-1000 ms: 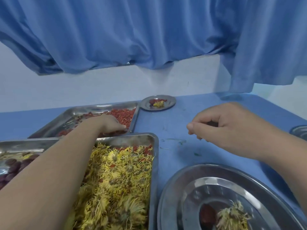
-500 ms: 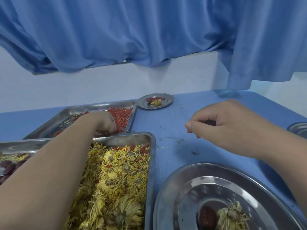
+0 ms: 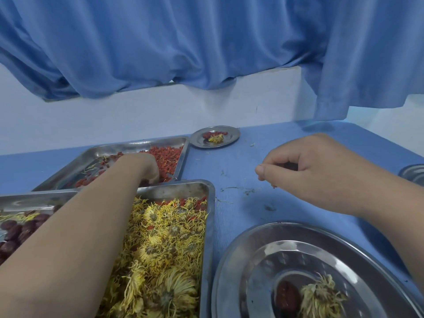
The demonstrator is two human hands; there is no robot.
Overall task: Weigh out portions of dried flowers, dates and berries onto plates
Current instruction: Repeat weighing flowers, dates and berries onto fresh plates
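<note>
Left hand (image 3: pixel 146 167) is digging deeper into the berries (image 3: pixel 168 157) in the far tray (image 3: pixel 183 154) than 1 s ago, fingers closing on a pinch. Right hand (image 3: pixel 321 173) is hovering, curled; contents unclear. Near plate (image 3: pixel 252 253) is awaiting berries.

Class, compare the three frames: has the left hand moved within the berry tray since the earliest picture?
Yes. The left hand has drawn back from the berry tray's right wall toward its near edge, curling its fingers into the red berries.
</note>
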